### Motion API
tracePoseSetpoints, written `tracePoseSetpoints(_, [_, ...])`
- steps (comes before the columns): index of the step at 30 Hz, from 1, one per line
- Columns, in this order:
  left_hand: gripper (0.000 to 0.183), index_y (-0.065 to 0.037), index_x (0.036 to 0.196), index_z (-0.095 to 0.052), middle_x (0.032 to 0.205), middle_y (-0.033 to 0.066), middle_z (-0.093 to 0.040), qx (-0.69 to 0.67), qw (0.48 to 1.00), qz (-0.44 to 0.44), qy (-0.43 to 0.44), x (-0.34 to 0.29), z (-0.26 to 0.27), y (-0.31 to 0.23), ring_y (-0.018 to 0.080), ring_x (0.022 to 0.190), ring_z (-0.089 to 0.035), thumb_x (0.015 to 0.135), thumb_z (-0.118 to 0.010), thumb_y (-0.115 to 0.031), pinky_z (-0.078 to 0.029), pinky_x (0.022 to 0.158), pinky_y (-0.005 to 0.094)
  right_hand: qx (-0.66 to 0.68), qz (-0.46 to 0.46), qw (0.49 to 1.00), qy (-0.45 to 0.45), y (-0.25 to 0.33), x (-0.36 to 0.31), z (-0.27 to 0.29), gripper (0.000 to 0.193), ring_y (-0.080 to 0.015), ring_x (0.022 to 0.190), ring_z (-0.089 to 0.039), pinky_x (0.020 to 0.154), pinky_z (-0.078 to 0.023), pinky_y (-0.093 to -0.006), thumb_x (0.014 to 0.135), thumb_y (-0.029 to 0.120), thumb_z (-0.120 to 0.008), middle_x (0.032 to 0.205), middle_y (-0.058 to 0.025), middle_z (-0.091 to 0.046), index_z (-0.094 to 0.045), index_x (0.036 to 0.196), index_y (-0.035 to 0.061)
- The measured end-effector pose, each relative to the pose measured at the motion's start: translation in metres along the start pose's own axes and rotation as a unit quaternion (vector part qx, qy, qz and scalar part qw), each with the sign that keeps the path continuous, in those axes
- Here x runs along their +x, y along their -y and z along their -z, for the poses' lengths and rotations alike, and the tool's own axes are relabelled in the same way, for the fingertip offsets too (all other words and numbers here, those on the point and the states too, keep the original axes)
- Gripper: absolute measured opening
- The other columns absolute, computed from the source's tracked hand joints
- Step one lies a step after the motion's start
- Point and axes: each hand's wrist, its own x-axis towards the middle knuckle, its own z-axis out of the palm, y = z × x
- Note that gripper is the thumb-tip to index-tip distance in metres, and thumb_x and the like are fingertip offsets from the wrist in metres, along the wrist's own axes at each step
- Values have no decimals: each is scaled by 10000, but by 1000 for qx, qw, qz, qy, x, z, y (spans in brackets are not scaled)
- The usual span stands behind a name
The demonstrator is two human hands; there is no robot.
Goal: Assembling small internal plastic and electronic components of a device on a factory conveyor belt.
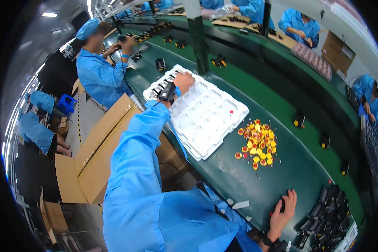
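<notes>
My left hand (184, 81) reaches out over the far end of a white plastic tray (210, 138) with moulded pockets; its fingertips are hidden. Beside that hand, several dark parts (157, 90) sit in a row in the tray. A black box-shaped device (167, 92) is strapped at my left wrist. My right hand (282, 216) rests low over the green table with its fingers curled round a small black part (282, 206), mostly covered. Between tray and right hand lies a loose pile of yellow and red round pieces (259, 143) with thin wires.
A heap of black parts (327, 214) lies at the right. Past the table runs a green conveyor belt (256, 80) carrying scattered black and yellow units. An open cardboard box (101, 147) stands left. A co-worker in blue (98, 75) works at the far left; a post (197, 42) rises beyond the tray.
</notes>
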Motion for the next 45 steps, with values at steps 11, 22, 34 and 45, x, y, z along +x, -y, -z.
tracePoseSetpoints(11, [237, -85, 1041, -756, 1192, 175, -604, -75, 997, -18, -14, 2, 17, 14, 354, 1175, -557, 816, -682, -66, -495, 955, 461, 5, 13, 1000, -11, 3, -1, 1, 131, -466, 1319, -502, 1057, -414, -510, 864, -55, -572, 1295, -249, -613, -616, 987, -62])
tracePoseSetpoints(22, [301, -10, 1113, -699, 1219, 168, -625, -170, 981, -47, -78, -15, -2, 28, 357, 1195, -555, 816, -651, -22, -450, 1031, 454, 15, 12, 1000, -6, 3, 3, -1, 127, -475, 1305, -507, 1056, -413, -515, 851, -57, -564, 1283, -266, -611, -608, 970, -68])
tracePoseSetpoints(34, [258, 14, 1057, -682, 1114, 202, -650, -185, 973, -61, -121, -12, 10, 28, 391, 1113, -594, 803, -644, -7, -482, 972, 457, 16, 4, 1000, -8, 2, -1, 1, 126, -472, 1321, -498, 1066, -410, -510, 853, -68, -559, 1292, -263, -609, -605, 970, -67])
tracePoseSetpoints(45, [196, 16, 1057, -729, 923, 151, -743, -577, 803, 12, -151, -70, 200, -123, 218, 847, -717, 890, -689, -79, -535, 770, 320, -2, -13, 999, -34, 13, 12, 2, 119, -422, 1228, -597, 1017, -468, -459, 856, -67, -591, 1198, -240, -669, -644, 960, -44])
